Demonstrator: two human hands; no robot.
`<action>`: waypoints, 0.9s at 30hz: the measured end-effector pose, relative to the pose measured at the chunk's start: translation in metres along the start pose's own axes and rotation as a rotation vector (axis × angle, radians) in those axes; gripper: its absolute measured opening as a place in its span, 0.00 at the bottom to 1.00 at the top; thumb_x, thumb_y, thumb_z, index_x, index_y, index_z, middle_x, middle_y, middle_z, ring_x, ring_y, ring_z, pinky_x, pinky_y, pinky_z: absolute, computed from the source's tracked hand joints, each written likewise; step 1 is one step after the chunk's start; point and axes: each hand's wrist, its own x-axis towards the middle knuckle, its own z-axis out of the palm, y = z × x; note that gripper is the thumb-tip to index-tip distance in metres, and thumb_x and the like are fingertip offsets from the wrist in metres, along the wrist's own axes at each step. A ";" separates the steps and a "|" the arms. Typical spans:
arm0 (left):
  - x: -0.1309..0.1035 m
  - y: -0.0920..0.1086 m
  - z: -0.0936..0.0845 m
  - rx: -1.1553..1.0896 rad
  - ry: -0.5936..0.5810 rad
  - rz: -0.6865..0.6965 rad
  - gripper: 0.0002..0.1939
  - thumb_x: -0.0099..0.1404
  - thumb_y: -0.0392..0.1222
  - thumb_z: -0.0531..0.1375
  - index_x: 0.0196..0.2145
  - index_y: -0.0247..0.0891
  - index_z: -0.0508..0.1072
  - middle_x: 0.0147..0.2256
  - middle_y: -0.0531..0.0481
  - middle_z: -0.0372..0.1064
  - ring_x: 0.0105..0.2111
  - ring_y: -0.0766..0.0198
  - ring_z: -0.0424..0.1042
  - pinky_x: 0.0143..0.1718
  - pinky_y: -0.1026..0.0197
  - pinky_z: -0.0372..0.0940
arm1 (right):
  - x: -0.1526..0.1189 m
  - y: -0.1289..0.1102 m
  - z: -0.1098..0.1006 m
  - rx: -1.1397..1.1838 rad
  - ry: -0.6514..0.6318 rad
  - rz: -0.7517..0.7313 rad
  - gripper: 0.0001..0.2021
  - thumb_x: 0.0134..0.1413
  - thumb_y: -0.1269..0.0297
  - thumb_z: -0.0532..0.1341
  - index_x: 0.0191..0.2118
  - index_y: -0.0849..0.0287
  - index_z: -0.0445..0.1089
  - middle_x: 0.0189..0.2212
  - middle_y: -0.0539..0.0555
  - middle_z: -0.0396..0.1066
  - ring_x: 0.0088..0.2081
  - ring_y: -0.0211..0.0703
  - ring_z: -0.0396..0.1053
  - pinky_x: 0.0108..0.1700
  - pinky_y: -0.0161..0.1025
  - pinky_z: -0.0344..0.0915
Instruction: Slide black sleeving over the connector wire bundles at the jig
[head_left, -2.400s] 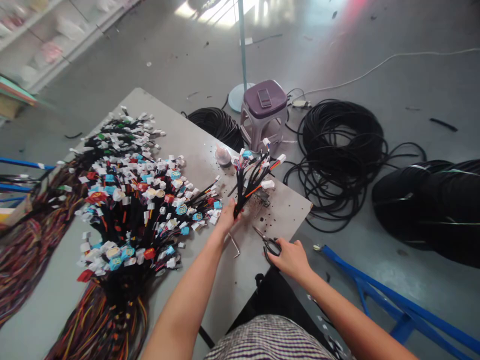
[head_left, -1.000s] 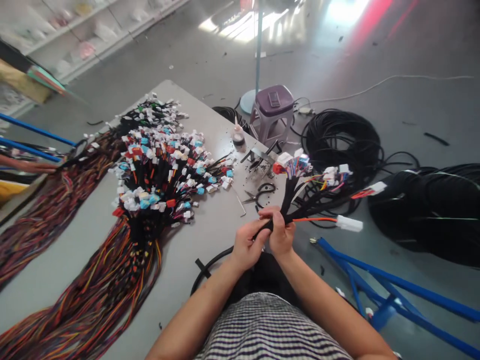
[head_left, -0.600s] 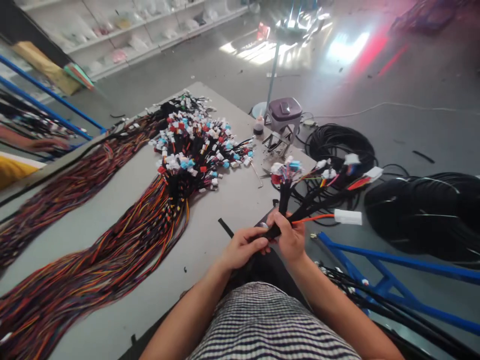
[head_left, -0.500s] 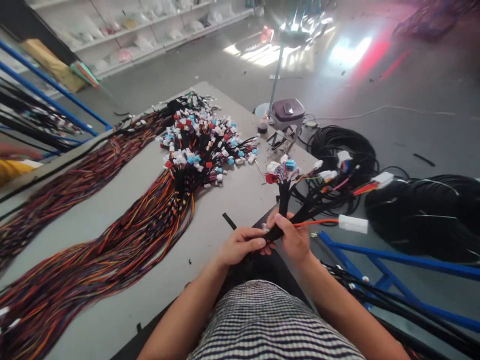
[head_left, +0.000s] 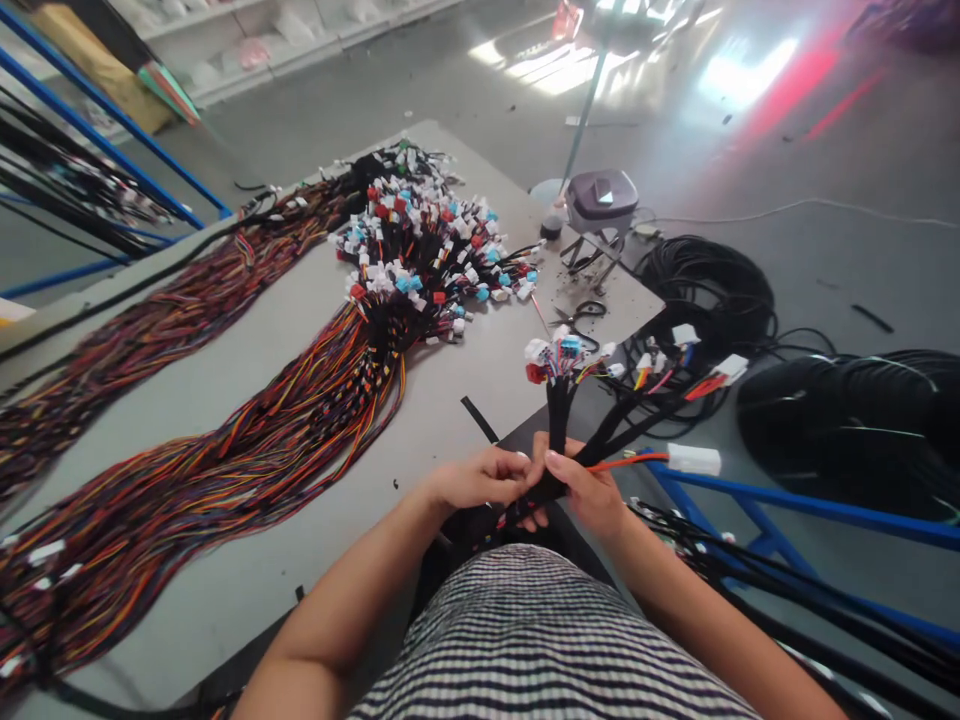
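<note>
In front of my body I hold a wire harness [head_left: 557, 415] with black-wrapped branches fanning out. White, blue and red connectors [head_left: 553, 352] cap the upright branch, and a larger white connector [head_left: 694, 459] hangs on an orange lead to the right. My right hand [head_left: 589, 492] is closed round the junction of the branches, thumb on the near side. My left hand [head_left: 487, 478] is curled in a pinch against the trunk, close to the right fingertips; what lies in the pinch is hidden. Below the hands, the trunk shows some coloured wires.
Bundled wires [head_left: 247, 420] with many connectors lie along the grey table [head_left: 427, 440]. Scissors [head_left: 581, 318] and a black strip [head_left: 478, 418] rest on it. Black tubing coils [head_left: 705, 290] and a stool [head_left: 600, 200] stand beyond; a blue frame [head_left: 810, 500] is at right.
My left hand has gone from lying along the trunk to a curled pinch nearer my right fingers. My right hand keeps its hold. The view has shifted, bringing the scissors into sight.
</note>
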 end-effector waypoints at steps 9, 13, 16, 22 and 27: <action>0.013 -0.010 0.026 0.113 0.050 -0.081 0.28 0.56 0.66 0.63 0.26 0.33 0.75 0.20 0.49 0.70 0.18 0.66 0.68 0.19 0.66 0.61 | -0.013 -0.008 -0.013 -0.433 -0.109 -0.292 0.21 0.65 0.53 0.53 0.27 0.59 0.73 0.24 0.52 0.67 0.26 0.38 0.66 0.31 0.35 0.65; 0.022 -0.023 0.048 0.319 0.605 0.229 0.26 0.65 0.61 0.56 0.29 0.34 0.76 0.23 0.49 0.70 0.22 0.66 0.67 0.24 0.65 0.62 | -0.012 -0.008 -0.018 -0.608 0.126 -0.383 0.16 0.64 0.55 0.55 0.35 0.58 0.77 0.30 0.54 0.69 0.32 0.41 0.68 0.35 0.38 0.67; 0.027 -0.031 0.054 0.651 0.985 0.594 0.17 0.69 0.48 0.54 0.32 0.36 0.76 0.25 0.49 0.71 0.25 0.66 0.68 0.29 0.64 0.63 | -0.010 0.003 -0.015 -0.609 0.433 -0.410 0.16 0.65 0.56 0.54 0.46 0.56 0.77 0.37 0.55 0.71 0.39 0.44 0.69 0.42 0.41 0.69; 0.030 -0.039 0.053 0.986 1.005 0.939 0.09 0.68 0.36 0.54 0.40 0.39 0.74 0.29 0.49 0.73 0.29 0.66 0.71 0.32 0.64 0.66 | -0.004 0.028 -0.004 -0.385 0.653 -0.360 0.19 0.66 0.52 0.53 0.42 0.59 0.77 0.28 0.52 0.68 0.30 0.39 0.66 0.33 0.36 0.66; 0.038 -0.050 0.065 0.778 0.833 0.555 0.20 0.68 0.47 0.55 0.56 0.38 0.64 0.40 0.46 0.73 0.34 0.63 0.73 0.37 0.59 0.69 | 0.020 0.027 -0.006 -0.354 0.762 -0.251 0.23 0.60 0.47 0.57 0.29 0.63 0.74 0.19 0.49 0.63 0.22 0.34 0.60 0.25 0.33 0.58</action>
